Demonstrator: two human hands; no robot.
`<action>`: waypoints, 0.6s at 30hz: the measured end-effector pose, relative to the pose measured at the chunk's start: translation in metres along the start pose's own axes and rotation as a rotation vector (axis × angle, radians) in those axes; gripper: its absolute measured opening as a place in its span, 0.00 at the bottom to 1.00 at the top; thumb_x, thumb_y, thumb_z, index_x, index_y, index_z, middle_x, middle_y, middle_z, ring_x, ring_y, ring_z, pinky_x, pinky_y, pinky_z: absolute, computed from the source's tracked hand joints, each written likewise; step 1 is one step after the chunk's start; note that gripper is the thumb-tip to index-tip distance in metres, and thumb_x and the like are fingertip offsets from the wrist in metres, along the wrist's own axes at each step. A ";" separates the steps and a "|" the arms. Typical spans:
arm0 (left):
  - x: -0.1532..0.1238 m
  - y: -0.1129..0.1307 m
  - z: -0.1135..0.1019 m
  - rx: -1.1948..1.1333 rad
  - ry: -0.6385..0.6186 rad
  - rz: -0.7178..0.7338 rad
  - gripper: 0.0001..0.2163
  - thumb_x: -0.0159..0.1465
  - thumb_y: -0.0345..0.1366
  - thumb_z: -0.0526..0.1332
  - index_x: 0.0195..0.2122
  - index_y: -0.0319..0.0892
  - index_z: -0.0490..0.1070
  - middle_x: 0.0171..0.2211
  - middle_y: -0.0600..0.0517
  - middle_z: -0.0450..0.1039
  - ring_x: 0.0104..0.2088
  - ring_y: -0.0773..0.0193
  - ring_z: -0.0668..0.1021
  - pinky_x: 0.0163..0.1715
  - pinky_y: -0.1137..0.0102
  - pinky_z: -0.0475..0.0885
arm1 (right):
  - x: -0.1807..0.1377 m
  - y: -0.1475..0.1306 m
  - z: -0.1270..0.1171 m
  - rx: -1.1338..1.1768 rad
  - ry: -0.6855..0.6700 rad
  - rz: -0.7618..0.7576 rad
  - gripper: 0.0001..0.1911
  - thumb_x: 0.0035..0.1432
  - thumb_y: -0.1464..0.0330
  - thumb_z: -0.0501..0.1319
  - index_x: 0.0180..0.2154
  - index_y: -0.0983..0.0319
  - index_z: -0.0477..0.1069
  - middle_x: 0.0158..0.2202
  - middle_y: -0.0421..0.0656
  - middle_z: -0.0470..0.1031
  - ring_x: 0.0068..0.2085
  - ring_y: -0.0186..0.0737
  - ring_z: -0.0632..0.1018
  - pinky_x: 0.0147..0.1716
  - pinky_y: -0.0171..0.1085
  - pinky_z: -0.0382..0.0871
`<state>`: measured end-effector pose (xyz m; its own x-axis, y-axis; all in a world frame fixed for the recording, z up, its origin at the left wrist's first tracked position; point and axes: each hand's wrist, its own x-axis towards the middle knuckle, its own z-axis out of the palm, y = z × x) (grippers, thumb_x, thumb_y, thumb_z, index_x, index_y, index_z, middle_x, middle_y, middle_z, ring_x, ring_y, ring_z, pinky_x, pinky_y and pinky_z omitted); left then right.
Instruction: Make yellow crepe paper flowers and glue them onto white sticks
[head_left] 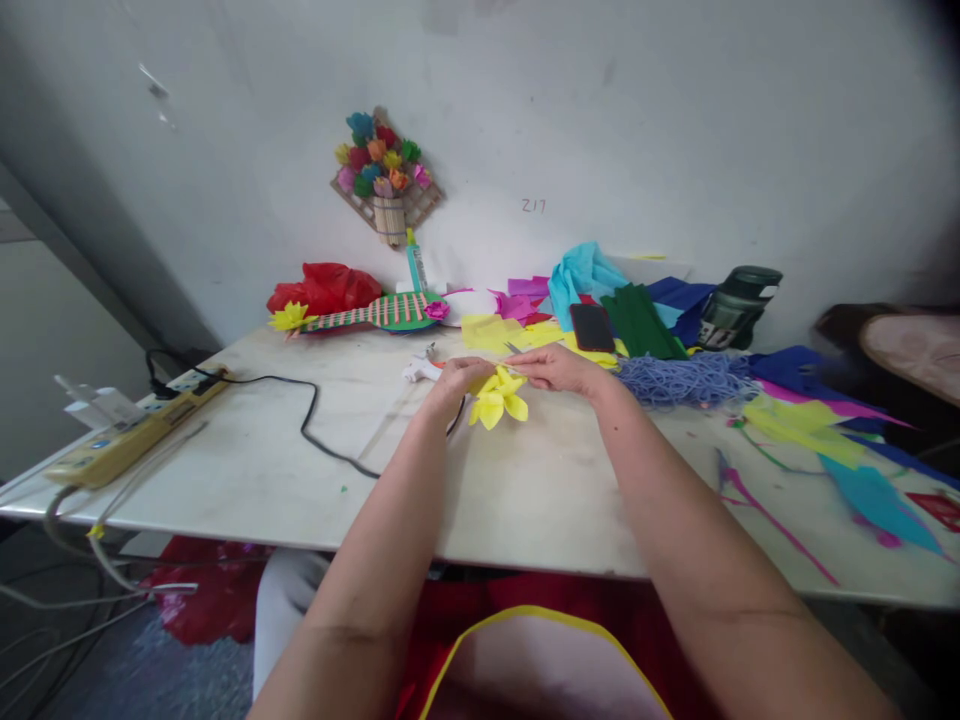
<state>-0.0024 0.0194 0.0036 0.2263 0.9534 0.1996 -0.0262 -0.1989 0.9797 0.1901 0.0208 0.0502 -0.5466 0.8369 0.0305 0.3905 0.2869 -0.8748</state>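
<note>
A yellow crepe-paper flower (498,399) is held above the table, its petals hanging toward me. My left hand (459,380) is closed on its left side, the fingertips partly hidden behind the petals. From the other side, my right hand (559,370) pinches at the flower's upper edge, fingers pressed together. A pointed metal tip (513,348) shows just behind the right fingers; whether it is held or lies on the table I cannot tell. Beside my left hand lies a white glue gun (421,370) with an orange part, partly covered by that hand.
A black cord (307,425) crosses the table to a power strip (139,430) at left. Behind stand a green guitar-shaped craft (401,312) and a glue bottle (416,265). Rightward lie a phone (592,328), crepe paper (641,320), blue string (682,380) and a dark bottle (739,308).
</note>
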 end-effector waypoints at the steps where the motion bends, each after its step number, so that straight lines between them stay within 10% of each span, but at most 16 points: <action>1: 0.000 0.000 0.000 0.008 0.011 -0.008 0.08 0.49 0.38 0.59 0.25 0.37 0.71 0.21 0.53 0.68 0.22 0.69 0.68 0.21 0.73 0.58 | 0.001 0.001 0.000 -0.012 -0.004 -0.010 0.26 0.48 0.61 0.59 0.49 0.67 0.68 0.14 0.32 0.56 0.17 0.24 0.56 0.19 0.30 0.48; 8: -0.002 0.004 0.000 -0.010 0.032 -0.028 0.07 0.47 0.37 0.58 0.20 0.38 0.65 0.17 0.57 0.61 0.19 0.73 0.63 0.20 0.74 0.54 | 0.007 0.006 0.002 -0.122 -0.007 -0.077 0.26 0.50 0.59 0.57 0.49 0.64 0.67 0.15 0.34 0.61 0.19 0.26 0.58 0.24 0.31 0.56; 18: 0.002 0.001 0.001 -0.102 0.106 -0.037 0.08 0.47 0.38 0.58 0.20 0.37 0.65 0.18 0.56 0.61 0.20 0.72 0.64 0.20 0.74 0.55 | 0.015 0.019 0.007 -0.442 0.154 -0.249 0.17 0.53 0.68 0.54 0.46 0.54 0.70 0.44 0.38 0.74 0.40 0.35 0.74 0.41 0.34 0.66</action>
<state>-0.0010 0.0207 0.0053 0.1252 0.9794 0.1587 -0.1192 -0.1440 0.9824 0.1845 0.0352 0.0312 -0.5605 0.7675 0.3112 0.5561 0.6272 -0.5453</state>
